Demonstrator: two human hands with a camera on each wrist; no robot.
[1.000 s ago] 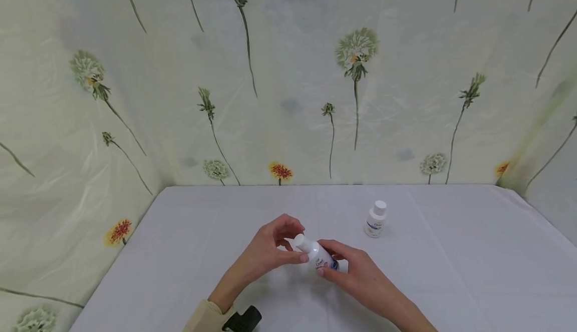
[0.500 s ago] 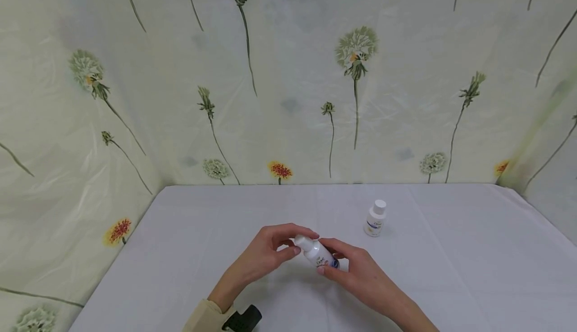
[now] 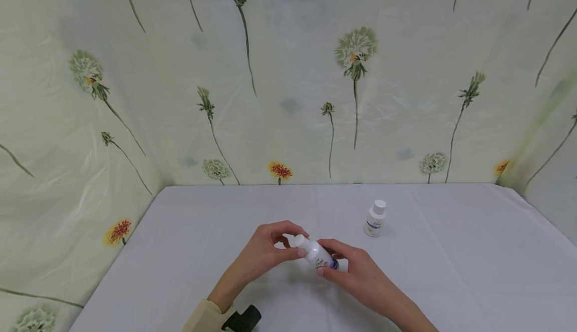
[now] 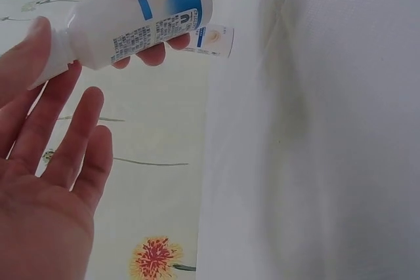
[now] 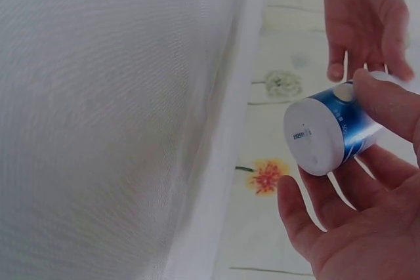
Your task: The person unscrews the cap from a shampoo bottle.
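A small white bottle [image 3: 319, 257] with a blue-banded label is tilted above the table, its cap towards the upper left. My right hand [image 3: 360, 272] grips the bottle's body between thumb and fingers; in the right wrist view its flat base [image 5: 314, 137] faces the camera. At the white cap [image 3: 301, 242], my left hand [image 3: 266, 249] pinches with thumb and fingertips. The left wrist view shows the thumb on one side of the cap, the other fingers spread below. A second white bottle [image 3: 375, 219] stands upright, capped, behind and right of the hands.
A white cloth covers the table [image 3: 451, 262]. Behind and at both sides hangs a flower-printed sheet [image 3: 288, 71]. A black device [image 3: 243, 319] sits at the left wrist beside a beige sleeve [image 3: 207, 317].
My left fingers reached further over the cap half a second ago and have since drawn back, the thumb again at the cap's lower side. The right hand and the standing bottle have stayed put.
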